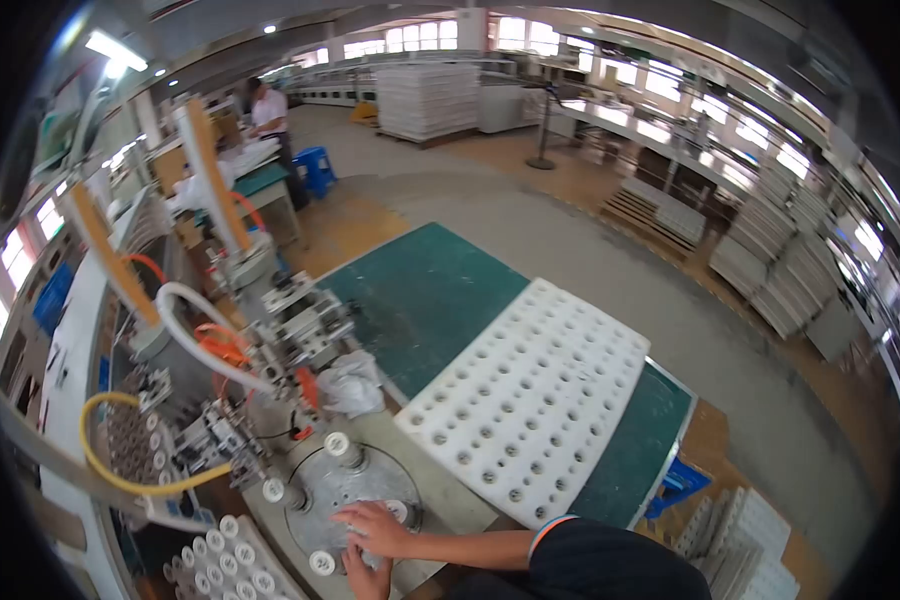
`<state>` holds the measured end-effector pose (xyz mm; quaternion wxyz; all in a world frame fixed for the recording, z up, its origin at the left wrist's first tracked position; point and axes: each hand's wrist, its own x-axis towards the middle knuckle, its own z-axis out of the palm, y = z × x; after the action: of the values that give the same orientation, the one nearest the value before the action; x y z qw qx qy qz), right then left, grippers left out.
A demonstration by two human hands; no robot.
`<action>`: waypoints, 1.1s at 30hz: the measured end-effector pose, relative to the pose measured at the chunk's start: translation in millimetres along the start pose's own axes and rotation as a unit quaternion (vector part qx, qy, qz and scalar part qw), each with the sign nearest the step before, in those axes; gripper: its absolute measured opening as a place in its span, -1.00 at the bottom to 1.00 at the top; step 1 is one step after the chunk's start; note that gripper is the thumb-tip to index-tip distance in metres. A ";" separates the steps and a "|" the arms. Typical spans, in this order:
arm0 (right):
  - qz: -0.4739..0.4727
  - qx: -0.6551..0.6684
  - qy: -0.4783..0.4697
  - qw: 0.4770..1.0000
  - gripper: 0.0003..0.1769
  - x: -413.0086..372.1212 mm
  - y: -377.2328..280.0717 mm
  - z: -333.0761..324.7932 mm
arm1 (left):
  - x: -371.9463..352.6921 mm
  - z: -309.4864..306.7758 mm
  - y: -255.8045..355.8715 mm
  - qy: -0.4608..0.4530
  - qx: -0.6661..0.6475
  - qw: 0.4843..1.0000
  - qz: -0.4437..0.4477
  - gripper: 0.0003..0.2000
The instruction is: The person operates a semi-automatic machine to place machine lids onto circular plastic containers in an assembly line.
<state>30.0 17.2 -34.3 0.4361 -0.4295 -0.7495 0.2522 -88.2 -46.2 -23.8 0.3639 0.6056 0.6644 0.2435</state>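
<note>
On the round plate point(342, 497): four white caps point(337, 443), two hands.
Caps round, hollow-centred, on pegs; right hand point(375, 528) spread over one, grasp not discernible; left hand point(368, 580) beside it, cropped, grip not discernible.

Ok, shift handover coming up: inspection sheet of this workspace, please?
Surface: green mat carrying a white holed tray; round metal plate beside it.
Job's things: white caps standing on the plate.
Clutter: crumpled white bag by the machine.
Fingers: right hand spread on the plate; left hand below, partly cut off.
Cables: yellow hose, white hose, orange wires over the machine.
Surroundings: another person at a far bench, blue stool, stacked white trays.
</note>
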 end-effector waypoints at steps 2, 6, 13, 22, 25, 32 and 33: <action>0.063 0.029 0.028 0.997 -0.60 -10.6 16.2 -40.3 | 30.4 29.4 6.7 0.043 0.061 0.979 0.192 -0.16; 0.148 0.110 0.074 0.980 -0.75 -24.9 18.9 -100.1 | 69.1 41.3 39.5 -0.057 0.162 0.972 0.161 -0.42; 0.217 0.161 0.058 0.961 -0.79 -15.0 30.6 -137.9 | 44.8 24.2 50.3 -0.081 0.233 0.959 0.136 -0.70; 0.181 0.091 -0.028 0.979 -0.51 51.4 99.6 -104.3 | 47.4 36.0 61.2 0.037 0.223 0.974 0.027 -0.38; 0.161 0.002 -0.076 0.984 -0.30 83.1 121.1 -72.4 | 53.0 39.0 54.5 -0.040 0.290 0.955 0.053 -0.35; 0.065 -0.123 -0.249 0.959 -0.15 135.0 153.6 -16.5 | -46.9 4.8 55.3 0.120 0.096 0.987 -0.042 -0.45; 0.069 -0.133 -0.266 0.952 -0.24 142.4 155.7 -18.7 | -73.5 -2.2 47.2 0.139 0.096 0.982 -0.083 -0.45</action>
<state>76.6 218.8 -80.1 0.1411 -0.4517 -0.8337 0.2845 -60.3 -111.2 27.5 0.2270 0.5407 0.7767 0.2298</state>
